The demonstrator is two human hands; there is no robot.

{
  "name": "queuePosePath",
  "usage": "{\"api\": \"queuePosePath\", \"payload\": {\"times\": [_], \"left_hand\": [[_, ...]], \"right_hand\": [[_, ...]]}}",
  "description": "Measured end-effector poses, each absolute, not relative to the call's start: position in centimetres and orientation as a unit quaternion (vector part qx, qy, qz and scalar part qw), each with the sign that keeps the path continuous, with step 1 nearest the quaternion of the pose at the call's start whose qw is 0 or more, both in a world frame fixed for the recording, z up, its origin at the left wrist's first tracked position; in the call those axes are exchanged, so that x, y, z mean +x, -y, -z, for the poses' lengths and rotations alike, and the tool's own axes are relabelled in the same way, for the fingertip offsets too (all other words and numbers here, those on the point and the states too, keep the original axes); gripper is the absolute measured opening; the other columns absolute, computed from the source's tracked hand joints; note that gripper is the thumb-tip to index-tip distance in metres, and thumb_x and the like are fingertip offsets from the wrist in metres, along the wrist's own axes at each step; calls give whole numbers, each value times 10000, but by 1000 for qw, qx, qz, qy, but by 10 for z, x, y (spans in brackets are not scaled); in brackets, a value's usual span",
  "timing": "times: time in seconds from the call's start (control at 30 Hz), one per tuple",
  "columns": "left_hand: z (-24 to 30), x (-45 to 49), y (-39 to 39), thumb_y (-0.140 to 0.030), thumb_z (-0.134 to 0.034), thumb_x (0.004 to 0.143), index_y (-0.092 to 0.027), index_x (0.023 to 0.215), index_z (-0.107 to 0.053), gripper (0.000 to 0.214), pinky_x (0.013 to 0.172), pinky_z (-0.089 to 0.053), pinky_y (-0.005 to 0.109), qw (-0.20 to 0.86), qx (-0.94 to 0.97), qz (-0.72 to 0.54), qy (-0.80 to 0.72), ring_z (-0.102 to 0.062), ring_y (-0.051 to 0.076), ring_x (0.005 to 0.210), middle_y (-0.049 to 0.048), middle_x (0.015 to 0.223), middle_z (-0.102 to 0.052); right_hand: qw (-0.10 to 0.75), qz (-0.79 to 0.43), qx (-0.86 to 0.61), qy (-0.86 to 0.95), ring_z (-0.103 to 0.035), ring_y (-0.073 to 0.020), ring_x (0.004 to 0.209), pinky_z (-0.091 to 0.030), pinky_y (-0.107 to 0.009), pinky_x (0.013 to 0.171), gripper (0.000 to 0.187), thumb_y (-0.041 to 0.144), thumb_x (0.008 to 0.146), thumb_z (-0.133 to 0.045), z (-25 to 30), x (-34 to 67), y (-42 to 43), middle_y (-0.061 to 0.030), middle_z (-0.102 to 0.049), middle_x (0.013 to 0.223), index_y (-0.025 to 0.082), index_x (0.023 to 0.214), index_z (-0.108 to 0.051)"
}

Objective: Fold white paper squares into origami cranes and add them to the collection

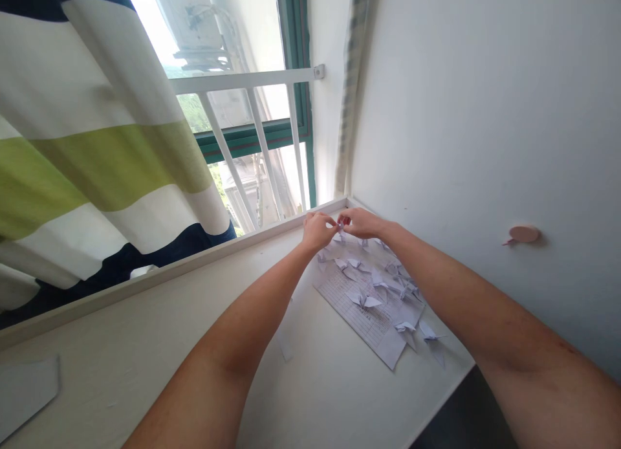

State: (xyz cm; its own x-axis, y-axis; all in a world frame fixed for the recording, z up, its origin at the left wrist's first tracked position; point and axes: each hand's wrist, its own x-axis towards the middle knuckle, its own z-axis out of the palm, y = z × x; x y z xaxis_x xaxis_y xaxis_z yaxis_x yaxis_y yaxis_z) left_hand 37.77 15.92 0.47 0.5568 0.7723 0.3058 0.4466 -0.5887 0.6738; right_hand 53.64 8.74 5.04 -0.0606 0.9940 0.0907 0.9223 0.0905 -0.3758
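Observation:
Both my arms reach far forward over a white table [145,358] toward its back corner by the window. My left hand [317,229] and my right hand [359,222] meet there, fingers pinched on a small folded paper piece [341,227] held between them. Just below the hands, several small folded paper cranes [365,299] lie on and around a printed paper sheet [369,323] on the table.
A striped curtain [82,158] hangs at the left before a window with white bars [252,151]. A white wall [485,112] at the right bears a round pink hook [522,233]. A grey paper piece [26,391] lies at the left; a paper strip [284,342] lies mid-table.

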Motion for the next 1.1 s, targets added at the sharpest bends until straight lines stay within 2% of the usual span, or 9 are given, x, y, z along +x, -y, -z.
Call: {"api": "queuePosePath", "payload": {"times": [0.1,0.27,0.37,0.5,0.63,0.77,0.9,1.1], "left_hand": [[-7,380,-167,-361,-730,810,-229,792,-787,145,1043,-334,492,265,840,-309,-359,-486,350,1187,91,1067,-717],[-11,381,-183,-338,-691,845,-229,836,-795,151,1042,-334,501,233,837,-340,-359,-491,353,1178,114,1055,-719],[-5,382,-186,-329,-687,839,-222,857,-807,163,1024,-345,503,225,835,-309,-396,-495,368,1178,132,1058,-725],[5,382,-185,-328,-702,810,-217,838,-807,154,1007,-355,501,220,836,-272,-423,-516,375,1161,136,962,-744],[8,381,-184,-319,-731,766,-223,758,-788,112,1009,-348,488,223,842,-253,-421,-547,367,1143,125,924,-749],[2,382,-182,-320,-712,757,-221,702,-763,125,1001,-353,475,231,845,-231,-423,-597,346,1076,108,873,-753],[-10,379,-176,-313,-641,792,-212,774,-771,166,1014,-353,455,228,845,-223,-429,-608,327,1084,103,880,-759],[-36,351,-159,-305,-622,801,-213,805,-773,177,1039,-362,441,230,841,-217,-440,-627,308,1088,83,908,-771]], "right_hand": [[172,-104,-664,720,-694,-204,844,-505,-272,771,188,118,864,-598,-52,540,-96,-74,-781,935,168,927,-768],[208,-81,-673,705,-699,-199,860,-517,-277,797,200,149,879,-616,-56,546,-110,-63,-785,944,176,1002,-770],[146,-99,-691,701,-697,-203,856,-520,-273,767,231,153,896,-603,-49,546,-113,-78,-784,994,182,1052,-771],[84,-117,-679,719,-700,-223,829,-519,-276,719,349,14,751,-654,-36,543,-106,-84,-781,971,199,1009,-800],[34,-116,-667,735,-705,-214,832,-510,-264,695,437,-18,713,-653,-33,543,-99,-65,-772,1032,259,1011,-813],[-6,-95,-675,732,-714,-214,822,-506,-267,681,383,9,754,-648,-36,542,-93,-79,-777,1042,251,1003,-810],[-36,-61,-686,724,-718,-250,910,-502,-286,729,256,71,823,-646,-44,538,-85,-128,-769,1064,197,994,-787],[-89,-22,-687,721,-721,-277,949,-502,-304,786,224,24,805,-654,-62,517,-75,-184,-760,1013,107,983,-761]]}}
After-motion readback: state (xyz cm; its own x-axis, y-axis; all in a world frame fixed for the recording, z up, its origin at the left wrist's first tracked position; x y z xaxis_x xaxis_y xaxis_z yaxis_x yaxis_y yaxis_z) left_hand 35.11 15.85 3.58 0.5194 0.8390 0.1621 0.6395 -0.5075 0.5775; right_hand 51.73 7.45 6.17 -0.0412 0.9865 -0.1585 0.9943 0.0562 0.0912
